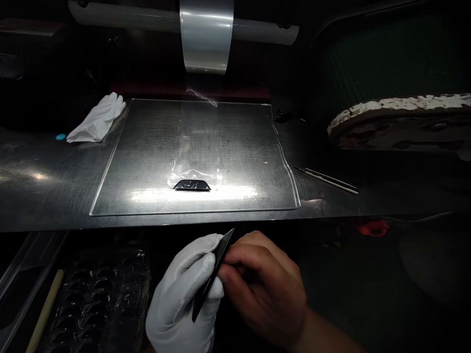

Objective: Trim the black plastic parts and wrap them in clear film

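My left hand [186, 294], in a white glove, is closed on a thin dark piece [211, 279] with a pointed upper end, held tilted below the bench's front edge. My right hand [267, 289] is bare, with thumb and forefinger pinched together at the right side of that piece; whatever sits between these fingertips is too small to make out. A similar dark trapezoid piece [192, 185] lies near the front of a clear sheet [147, 147] on the metal bench, at the end of a strip of transparent film [195, 147].
Behind the sheet hangs a film roll [206, 39] on a bar. A white glove [97, 120] lies left, two thin tools [331, 180] right. A plastic tray [101, 299] with several dark pieces is at lower left. Something red [373, 227] shows below the bench.
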A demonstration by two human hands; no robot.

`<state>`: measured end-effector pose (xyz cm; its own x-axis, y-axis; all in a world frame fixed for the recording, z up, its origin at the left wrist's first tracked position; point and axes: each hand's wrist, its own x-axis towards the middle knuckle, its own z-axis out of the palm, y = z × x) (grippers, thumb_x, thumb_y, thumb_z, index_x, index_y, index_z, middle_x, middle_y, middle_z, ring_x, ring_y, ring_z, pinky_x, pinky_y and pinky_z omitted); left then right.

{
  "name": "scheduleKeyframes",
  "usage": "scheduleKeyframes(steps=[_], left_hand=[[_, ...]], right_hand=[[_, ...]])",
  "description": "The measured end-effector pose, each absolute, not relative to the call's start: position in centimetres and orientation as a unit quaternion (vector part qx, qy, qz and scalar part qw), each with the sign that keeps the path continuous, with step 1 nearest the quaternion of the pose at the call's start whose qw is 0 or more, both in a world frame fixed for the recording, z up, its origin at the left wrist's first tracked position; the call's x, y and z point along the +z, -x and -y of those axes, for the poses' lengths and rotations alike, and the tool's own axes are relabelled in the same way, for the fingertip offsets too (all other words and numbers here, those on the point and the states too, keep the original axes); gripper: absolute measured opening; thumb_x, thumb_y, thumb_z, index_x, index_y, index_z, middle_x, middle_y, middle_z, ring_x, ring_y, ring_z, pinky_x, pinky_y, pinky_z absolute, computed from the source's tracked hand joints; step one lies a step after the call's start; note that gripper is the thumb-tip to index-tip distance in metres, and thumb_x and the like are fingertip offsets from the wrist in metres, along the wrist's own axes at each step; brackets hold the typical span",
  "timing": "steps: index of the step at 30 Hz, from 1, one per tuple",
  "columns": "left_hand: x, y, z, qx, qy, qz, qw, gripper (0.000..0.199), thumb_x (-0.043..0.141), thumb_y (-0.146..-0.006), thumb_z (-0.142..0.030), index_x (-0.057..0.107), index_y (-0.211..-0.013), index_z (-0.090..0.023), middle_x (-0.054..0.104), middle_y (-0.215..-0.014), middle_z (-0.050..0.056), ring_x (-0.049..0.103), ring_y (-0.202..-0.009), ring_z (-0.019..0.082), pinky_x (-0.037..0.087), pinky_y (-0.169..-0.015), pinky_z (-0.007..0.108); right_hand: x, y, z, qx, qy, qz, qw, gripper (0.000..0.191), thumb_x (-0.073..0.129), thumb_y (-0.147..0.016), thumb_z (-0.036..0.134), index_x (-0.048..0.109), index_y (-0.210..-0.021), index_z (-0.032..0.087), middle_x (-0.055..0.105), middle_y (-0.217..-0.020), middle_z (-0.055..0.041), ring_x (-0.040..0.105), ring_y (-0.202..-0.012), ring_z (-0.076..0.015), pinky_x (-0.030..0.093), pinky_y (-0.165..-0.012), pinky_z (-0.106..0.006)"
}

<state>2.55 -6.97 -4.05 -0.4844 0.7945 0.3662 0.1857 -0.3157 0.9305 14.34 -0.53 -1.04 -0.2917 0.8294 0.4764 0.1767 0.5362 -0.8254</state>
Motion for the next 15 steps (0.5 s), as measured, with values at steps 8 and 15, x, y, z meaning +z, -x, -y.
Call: scheduleKeyframes(steps=[8, 15], left_hand=[[-3.77, -2.6, 7.03, 0.664, -0.485, -0.526, 0.219, 0.028, 0.073, -0.096, -0.019, 0.076, -0.124, -0.024, 0.075, -0.131, 0.001, 0.072, -0.116, 0.018, 0.061, -0.103, 0.028], [-3.53, -2.0, 7.72, 0.617, -0.537, -0.528, 0.227, 0.036, 0.069, -0.099, -0.023, 0.069, -0.135, -0.028, 0.069, -0.141, 0.0, 0.068, -0.123, 0.021, 0.06, -0.105, 0.032]], right_hand=[[-0.64, -14.82, 0.55, 0.321, 0.32, 0.732, 0.508, 0.023, 0.072, -0.086, 0.003, 0.066, -0.103, 0.017, 0.068, -0.083, -0.0009, 0.065, -0.073, -0.0128, 0.055, -0.066, -0.026], [-0.52, -14.98, 0.47, 0.334, 0.308, 0.731, 0.509, 0.023, 0.071, -0.084, 0.001, 0.068, -0.101, 0.015, 0.068, -0.083, -0.0017, 0.066, -0.072, -0.0125, 0.055, -0.066, -0.025]])
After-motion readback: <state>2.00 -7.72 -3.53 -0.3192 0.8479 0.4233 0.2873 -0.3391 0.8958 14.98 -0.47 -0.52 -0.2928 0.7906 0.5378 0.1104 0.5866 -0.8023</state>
